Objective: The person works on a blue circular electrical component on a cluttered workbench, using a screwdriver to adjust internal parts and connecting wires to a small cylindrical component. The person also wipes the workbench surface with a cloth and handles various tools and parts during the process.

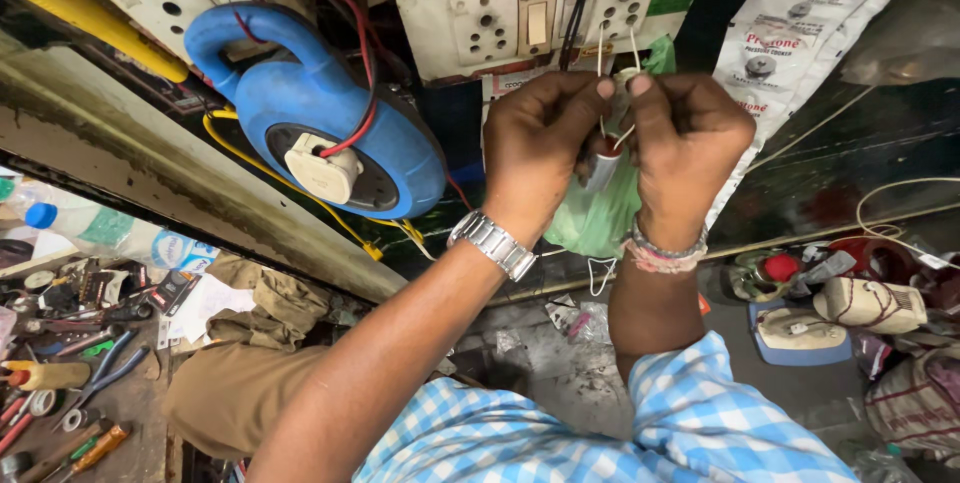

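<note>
My left hand and my right hand are raised together in front of a white switch and socket board. Between them hangs a small grey cylindrical part with thin white wires rising from it. The fingertips of both hands pinch those wires just above the part. A green plastic bag hangs behind and below the hands. I wear a metal watch on the left wrist and bands on the right wrist.
A blue round extension reel with red and yellow wires hangs at the left. A yellow bar crosses the top left. Pliers, screwdrivers and tape lie at lower left. White printed bags hang at right, cluttered parts below them.
</note>
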The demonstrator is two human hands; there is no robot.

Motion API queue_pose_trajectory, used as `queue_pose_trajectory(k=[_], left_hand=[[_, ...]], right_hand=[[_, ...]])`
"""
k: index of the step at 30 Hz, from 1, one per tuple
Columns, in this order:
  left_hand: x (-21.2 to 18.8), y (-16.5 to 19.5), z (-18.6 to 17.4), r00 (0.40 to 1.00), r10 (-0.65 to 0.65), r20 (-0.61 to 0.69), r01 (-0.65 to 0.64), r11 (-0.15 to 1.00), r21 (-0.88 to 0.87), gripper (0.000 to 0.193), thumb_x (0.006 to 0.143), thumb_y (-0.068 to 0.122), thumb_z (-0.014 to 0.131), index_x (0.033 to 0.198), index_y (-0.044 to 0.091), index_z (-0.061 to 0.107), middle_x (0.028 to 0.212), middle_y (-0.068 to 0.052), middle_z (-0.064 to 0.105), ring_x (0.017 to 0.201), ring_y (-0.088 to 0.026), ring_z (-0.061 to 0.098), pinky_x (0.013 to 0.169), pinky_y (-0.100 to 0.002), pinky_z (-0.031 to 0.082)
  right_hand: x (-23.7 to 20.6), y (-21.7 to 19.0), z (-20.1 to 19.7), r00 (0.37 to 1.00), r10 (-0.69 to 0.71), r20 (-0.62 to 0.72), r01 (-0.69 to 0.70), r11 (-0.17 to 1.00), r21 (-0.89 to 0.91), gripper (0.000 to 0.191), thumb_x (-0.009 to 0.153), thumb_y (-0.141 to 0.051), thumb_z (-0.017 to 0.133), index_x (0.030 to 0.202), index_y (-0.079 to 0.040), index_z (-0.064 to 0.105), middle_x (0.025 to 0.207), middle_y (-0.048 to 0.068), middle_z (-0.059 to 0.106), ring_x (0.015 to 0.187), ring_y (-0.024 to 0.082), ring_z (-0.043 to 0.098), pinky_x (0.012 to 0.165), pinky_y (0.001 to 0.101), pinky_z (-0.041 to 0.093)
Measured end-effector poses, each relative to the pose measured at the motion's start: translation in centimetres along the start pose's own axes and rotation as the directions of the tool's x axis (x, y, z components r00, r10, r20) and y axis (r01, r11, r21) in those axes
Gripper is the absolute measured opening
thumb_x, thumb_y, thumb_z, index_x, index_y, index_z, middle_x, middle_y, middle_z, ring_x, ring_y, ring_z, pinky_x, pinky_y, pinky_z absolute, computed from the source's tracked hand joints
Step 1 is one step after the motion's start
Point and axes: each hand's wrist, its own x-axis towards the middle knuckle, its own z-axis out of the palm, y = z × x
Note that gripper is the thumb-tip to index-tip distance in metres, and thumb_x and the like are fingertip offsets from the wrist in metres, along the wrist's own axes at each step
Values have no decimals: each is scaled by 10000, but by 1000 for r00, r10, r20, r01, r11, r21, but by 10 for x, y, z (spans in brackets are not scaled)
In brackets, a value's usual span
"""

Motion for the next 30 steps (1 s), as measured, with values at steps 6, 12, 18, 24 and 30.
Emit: queue_pose_trajectory(k=[6, 12, 18, 24, 30], left_hand=[[7, 4, 7, 999, 7, -32, -7, 1000, 1, 175, 969, 153, 736, 984, -20, 758, 727, 0, 687, 546, -38, 567, 457, -213, 399], [10, 8, 7, 999, -34, -11, 34, 999, -19, 178, 966, 169, 727, 952, -5, 762, 674, 4, 670, 518, -34, 547, 444, -218, 384], [12, 8, 7, 997, -75, 11, 76, 988, -133, 203, 969, 173, 732, 834, 23, 719, 680, 5, 665, 527, -45, 561, 440, -217, 374], [15, 10, 5, 990, -128, -65, 125, 991, -49, 231, 931, 162, 749, 749, 32, 694, 612, 7, 627, 473, -46, 550, 399, -214, 345], [16, 8, 3, 989, -129, -67, 126, 991, -49, 218, 941, 148, 748, 774, 17, 701, 611, 2, 631, 469, -49, 536, 401, -222, 351]], right_hand=[[14, 6, 3, 988, -148, 44, 151, 986, -76, 149, 1051, 6, 759, 943, 71, 678, 809, 45, 683, 671, 57, 540, 600, 252, 408], [17, -2, 5, 987, -157, 24, 158, 983, -88, 160, 1055, 7, 763, 939, 65, 668, 816, 36, 671, 688, 57, 536, 613, 247, 416], [15, -1, 5, 990, -135, 41, 137, 990, -41, 135, 1049, 11, 746, 955, 62, 664, 835, 35, 684, 704, 49, 559, 629, 233, 439], [15, -2, 8, 984, -173, 46, 175, 982, -66, 118, 1056, 10, 755, 982, 64, 681, 858, 37, 690, 735, 44, 561, 651, 227, 450], [12, -11, 11, 992, -125, 32, 127, 990, -62, 122, 1039, -5, 753, 967, 69, 688, 811, 31, 682, 671, 40, 526, 595, 220, 406]])
